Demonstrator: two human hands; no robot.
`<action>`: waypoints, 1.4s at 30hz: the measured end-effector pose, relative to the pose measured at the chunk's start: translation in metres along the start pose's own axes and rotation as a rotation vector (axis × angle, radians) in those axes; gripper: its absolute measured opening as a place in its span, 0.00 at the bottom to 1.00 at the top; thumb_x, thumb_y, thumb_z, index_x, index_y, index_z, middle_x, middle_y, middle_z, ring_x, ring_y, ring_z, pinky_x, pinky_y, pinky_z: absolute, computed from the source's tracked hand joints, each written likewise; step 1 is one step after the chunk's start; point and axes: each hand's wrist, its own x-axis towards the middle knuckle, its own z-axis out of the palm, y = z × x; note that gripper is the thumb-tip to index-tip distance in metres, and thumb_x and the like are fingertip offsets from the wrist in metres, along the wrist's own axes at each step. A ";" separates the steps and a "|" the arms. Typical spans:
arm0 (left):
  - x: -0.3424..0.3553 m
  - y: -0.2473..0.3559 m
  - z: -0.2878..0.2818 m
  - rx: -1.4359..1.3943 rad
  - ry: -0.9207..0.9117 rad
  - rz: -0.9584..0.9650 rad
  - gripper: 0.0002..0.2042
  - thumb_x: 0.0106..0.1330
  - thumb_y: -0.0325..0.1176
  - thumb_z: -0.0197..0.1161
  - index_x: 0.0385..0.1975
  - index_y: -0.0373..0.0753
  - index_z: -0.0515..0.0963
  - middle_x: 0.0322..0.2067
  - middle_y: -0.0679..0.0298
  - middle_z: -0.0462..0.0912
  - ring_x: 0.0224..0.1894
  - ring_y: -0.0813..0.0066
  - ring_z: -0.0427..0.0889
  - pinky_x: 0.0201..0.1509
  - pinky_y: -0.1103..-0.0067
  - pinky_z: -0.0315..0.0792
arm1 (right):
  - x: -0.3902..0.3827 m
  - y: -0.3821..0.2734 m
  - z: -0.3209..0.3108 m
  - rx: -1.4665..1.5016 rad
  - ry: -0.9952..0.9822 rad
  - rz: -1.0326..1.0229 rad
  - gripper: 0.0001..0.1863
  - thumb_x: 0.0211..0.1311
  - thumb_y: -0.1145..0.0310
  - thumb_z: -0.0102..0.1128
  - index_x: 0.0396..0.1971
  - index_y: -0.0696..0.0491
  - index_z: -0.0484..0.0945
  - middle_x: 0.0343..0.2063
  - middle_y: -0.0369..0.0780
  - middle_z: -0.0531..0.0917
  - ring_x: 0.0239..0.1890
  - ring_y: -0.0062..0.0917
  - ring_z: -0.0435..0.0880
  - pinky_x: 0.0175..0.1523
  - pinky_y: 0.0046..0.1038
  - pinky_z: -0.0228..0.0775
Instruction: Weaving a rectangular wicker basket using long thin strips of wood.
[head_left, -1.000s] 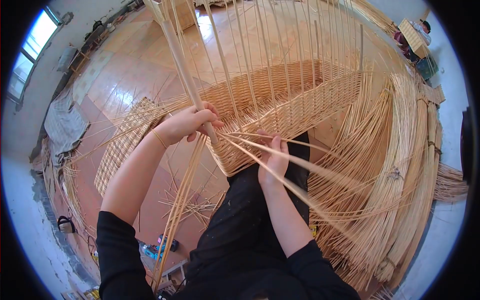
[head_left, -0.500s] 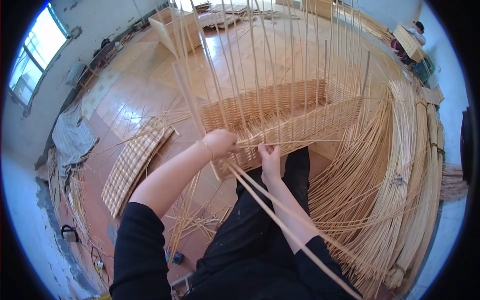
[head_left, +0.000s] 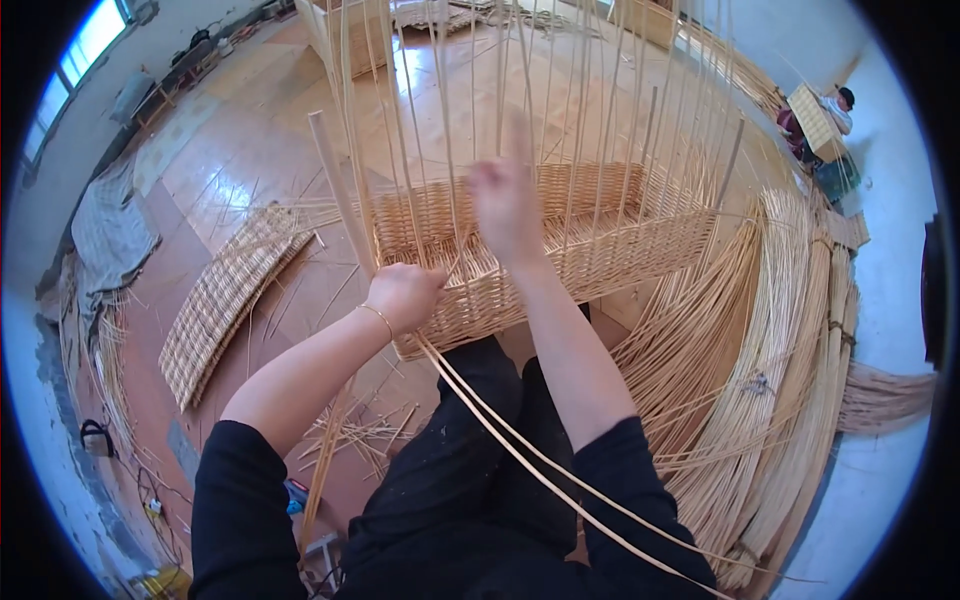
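A half-woven rectangular wicker basket (head_left: 580, 275) rests across my knees, its tall upright stakes rising from the walls. My left hand (head_left: 405, 297) is closed on the woven rim at the basket's near left corner, the thumb over the edge; its other fingertips are hidden. Above the near wall, among the stakes, my right hand (head_left: 507, 205) is raised and smeared by motion. Whether it holds anything does not show. Two long pale willow rods (head_left: 500, 430) trail from the left corner, below my left hand, across my lap toward the lower right.
Loose willow rods and tied bundles (head_left: 740, 400) lie along the right side. On the floor at left is a curved woven panel (head_left: 235, 300), with a grey cloth (head_left: 112, 230) beyond it. A wooden box (head_left: 345, 40) stands at the back. At far right a person (head_left: 838, 108) handles a woven piece.
My right hand has left the near rim and risen among the stakes, away from the strand it pinched. My left hand stays at the basket's left corner. The whole view has shifted slightly.
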 end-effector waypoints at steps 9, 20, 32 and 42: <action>-0.013 0.001 -0.018 0.258 -0.127 0.096 0.11 0.64 0.36 0.58 0.45 0.43 0.75 0.27 0.59 0.84 0.35 0.58 0.86 0.35 0.65 0.78 | -0.108 0.084 -0.036 0.482 0.407 0.466 0.18 0.78 0.67 0.38 0.63 0.52 0.56 0.24 0.36 0.77 0.25 0.17 0.76 0.35 0.20 0.68; 0.010 0.099 -0.124 -0.799 0.210 0.116 0.07 0.62 0.29 0.60 0.35 0.34 0.80 0.27 0.59 0.83 0.28 0.67 0.84 0.34 0.71 0.78 | -0.103 0.075 -0.017 0.473 0.303 0.498 0.12 0.78 0.68 0.39 0.55 0.54 0.59 0.26 0.39 0.79 0.27 0.21 0.78 0.37 0.23 0.71; -0.185 -0.135 -0.058 -0.955 0.864 -0.693 0.38 0.68 0.70 0.42 0.24 0.34 0.77 0.19 0.59 0.81 0.22 0.72 0.81 0.32 0.79 0.75 | -0.121 0.026 0.022 0.486 -0.154 0.752 0.22 0.75 0.54 0.46 0.34 0.60 0.78 0.28 0.46 0.86 0.27 0.30 0.86 0.29 0.27 0.76; -0.039 -0.064 0.050 -0.955 0.852 -0.218 0.21 0.76 0.45 0.51 0.40 0.29 0.80 0.39 0.56 0.85 0.42 0.71 0.84 0.45 0.78 0.74 | -0.047 0.027 0.049 -0.311 -0.211 0.518 0.39 0.74 0.44 0.33 0.20 0.61 0.82 0.22 0.56 0.82 0.30 0.52 0.83 0.42 0.51 0.71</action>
